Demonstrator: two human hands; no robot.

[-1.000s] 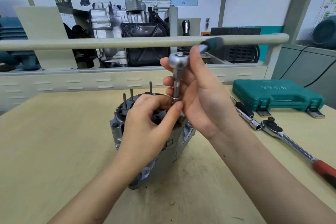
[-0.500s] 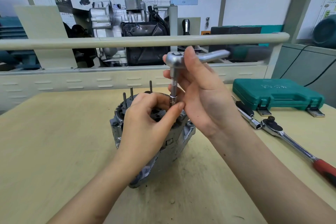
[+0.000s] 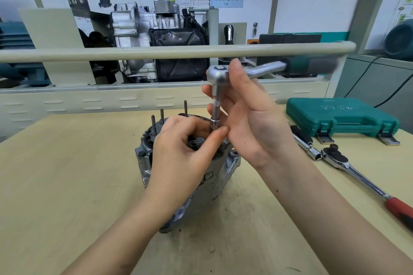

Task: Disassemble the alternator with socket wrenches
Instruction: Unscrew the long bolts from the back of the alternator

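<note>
The grey metal alternator point(image 3: 225, 169) stands on the wooden table, with three thin studs sticking up from its top. My left hand point(image 3: 178, 161) rests on top of it, thumb and fingers pinching the small socket point(image 3: 214, 123) at the foot of a vertical extension bar. My right hand point(image 3: 248, 114) grips the silver ratchet wrench point(image 3: 218, 73) at its head. The wrench's handle points right and is blurred. Both hands hide most of the alternator's top.
A second ratchet with a red handle point(image 3: 357, 176) and a loose extension with socket point(image 3: 306, 143) lie on the table to the right. Behind them sits a shut green tool case point(image 3: 342, 116). A beige rail point(image 3: 156, 52) and an engine display stand beyond the table's far edge.
The ratchet handle has swung from pointing away to pointing right. My left hand stays on the socket and the alternator has not moved.
</note>
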